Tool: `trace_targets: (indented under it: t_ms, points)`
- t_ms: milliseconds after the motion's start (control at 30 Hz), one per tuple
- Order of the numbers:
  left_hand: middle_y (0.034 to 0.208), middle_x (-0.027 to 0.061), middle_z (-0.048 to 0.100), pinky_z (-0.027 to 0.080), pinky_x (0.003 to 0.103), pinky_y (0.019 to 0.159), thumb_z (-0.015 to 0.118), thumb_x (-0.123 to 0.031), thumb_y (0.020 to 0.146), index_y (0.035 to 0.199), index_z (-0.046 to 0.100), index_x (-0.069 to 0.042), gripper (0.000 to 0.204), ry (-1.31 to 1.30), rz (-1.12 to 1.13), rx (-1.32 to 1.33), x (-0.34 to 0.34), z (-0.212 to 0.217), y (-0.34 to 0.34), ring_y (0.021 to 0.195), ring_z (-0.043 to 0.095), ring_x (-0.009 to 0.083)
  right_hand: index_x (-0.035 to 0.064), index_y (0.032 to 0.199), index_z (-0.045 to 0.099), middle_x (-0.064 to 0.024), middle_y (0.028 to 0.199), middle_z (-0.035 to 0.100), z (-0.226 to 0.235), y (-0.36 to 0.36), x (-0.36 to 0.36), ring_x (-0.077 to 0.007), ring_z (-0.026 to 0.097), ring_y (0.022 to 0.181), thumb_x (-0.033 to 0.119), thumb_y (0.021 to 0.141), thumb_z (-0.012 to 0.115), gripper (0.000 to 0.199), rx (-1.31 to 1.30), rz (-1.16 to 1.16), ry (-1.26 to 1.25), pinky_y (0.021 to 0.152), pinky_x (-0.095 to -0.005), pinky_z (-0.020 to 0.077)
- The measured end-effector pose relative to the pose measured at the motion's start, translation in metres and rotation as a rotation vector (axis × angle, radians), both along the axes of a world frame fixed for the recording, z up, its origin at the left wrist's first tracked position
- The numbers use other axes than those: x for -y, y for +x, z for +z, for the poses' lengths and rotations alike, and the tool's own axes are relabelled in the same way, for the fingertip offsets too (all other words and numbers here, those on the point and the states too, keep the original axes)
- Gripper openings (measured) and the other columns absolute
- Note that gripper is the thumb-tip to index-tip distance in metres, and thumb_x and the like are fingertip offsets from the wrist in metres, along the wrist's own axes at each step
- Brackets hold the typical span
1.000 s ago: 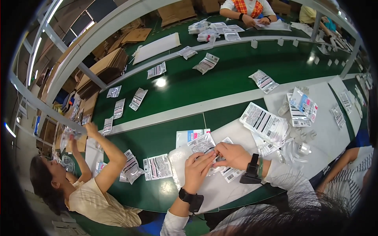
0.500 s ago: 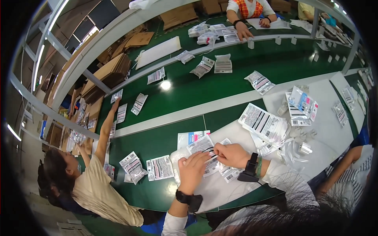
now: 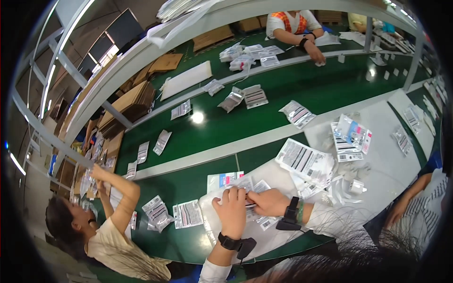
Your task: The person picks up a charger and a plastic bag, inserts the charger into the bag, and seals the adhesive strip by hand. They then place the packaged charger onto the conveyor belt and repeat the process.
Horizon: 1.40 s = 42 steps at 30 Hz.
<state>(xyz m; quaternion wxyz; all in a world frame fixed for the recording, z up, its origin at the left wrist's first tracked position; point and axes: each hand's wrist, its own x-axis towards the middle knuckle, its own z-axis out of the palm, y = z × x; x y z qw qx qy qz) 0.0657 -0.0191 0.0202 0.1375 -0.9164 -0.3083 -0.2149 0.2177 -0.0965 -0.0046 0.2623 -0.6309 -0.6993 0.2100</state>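
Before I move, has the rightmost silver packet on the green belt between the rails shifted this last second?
Yes: the packet has moved left, closer to the seam in the near green tabletop.

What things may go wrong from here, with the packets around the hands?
The left hand and the right hand cover part of the printed packet beneath them, so a crease might go unnoticed. The right wrist's black device sits near the overlapping packets, so it might nudge them.
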Motion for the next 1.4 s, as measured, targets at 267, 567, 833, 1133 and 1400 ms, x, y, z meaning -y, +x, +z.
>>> trace_targets:
  t_ms: [267, 567, 833, 1133, 1400]
  points:
    - [0.1, 0.0023, 0.06, 0.04, 0.044, 0.085, 0.064, -0.013, 0.08, 0.104, 0.06, -0.016, 0.025, -0.157, 0.058, -0.031, -0.011, -0.025, -0.011, 0.096, 0.062, 0.0204, 0.0151, 0.11, 0.054, -0.0107, 0.071, 0.065, -0.005, -0.006, -0.002, -0.0359, 0.066, 0.064, 0.02, 0.086, 0.058, 0.025, 0.036, 0.032, 0.006, 0.058, -0.0502, 0.0495]
    - [0.123, 0.0095, 0.061, 0.049, 0.045, 0.099, 0.076, -0.009, 0.077, 0.116, 0.064, -0.01, 0.04, -0.739, -0.241, 0.294, 0.011, -0.005, -0.048, 0.113, 0.063, 0.0308, 0.0199, 0.117, 0.062, -0.0045, 0.108, 0.069, 0.024, 0.023, 0.024, -0.0264, 0.066, 0.103, 0.024, 0.087, 0.066, 0.031, 0.187, 0.04, 0.06, 0.084, -0.0434, 0.0499]
    - [0.143, 0.0026, 0.056, 0.044, 0.043, 0.103, 0.074, -0.025, 0.085, 0.138, 0.06, -0.016, 0.056, -0.408, -0.392, 0.02, 0.006, -0.024, -0.089, 0.126, 0.055, 0.0269, 0.0267, 0.138, 0.061, 0.0076, 0.143, 0.058, 0.019, 0.041, 0.035, -0.0169, 0.041, 0.144, 0.039, 0.094, 0.066, 0.046, 0.305, 0.218, 0.218, 0.12, -0.0482, 0.0266]
    - [0.143, -0.0081, 0.058, 0.037, 0.043, 0.109, 0.071, -0.034, 0.087, 0.136, 0.063, -0.024, 0.05, -0.449, -0.337, -0.037, 0.003, -0.026, -0.098, 0.133, 0.051, 0.0222, 0.0286, 0.137, 0.063, 0.0108, 0.147, 0.056, 0.017, 0.045, 0.034, -0.018, 0.038, 0.147, 0.038, 0.098, 0.062, 0.04, 0.269, 0.227, 0.133, 0.121, -0.053, 0.0206]
    - [0.148, -0.0092, 0.054, 0.031, 0.049, 0.114, 0.068, -0.043, 0.089, 0.138, 0.062, -0.03, 0.052, -0.504, -0.325, -0.06, 0.0, -0.029, -0.102, 0.14, 0.044, 0.0236, 0.0264, 0.135, 0.065, 0.0111, 0.141, 0.06, 0.012, 0.048, 0.034, -0.0164, 0.04, 0.145, 0.04, 0.099, 0.06, 0.039, 0.253, 0.16, 0.143, 0.122, -0.0525, 0.0193]
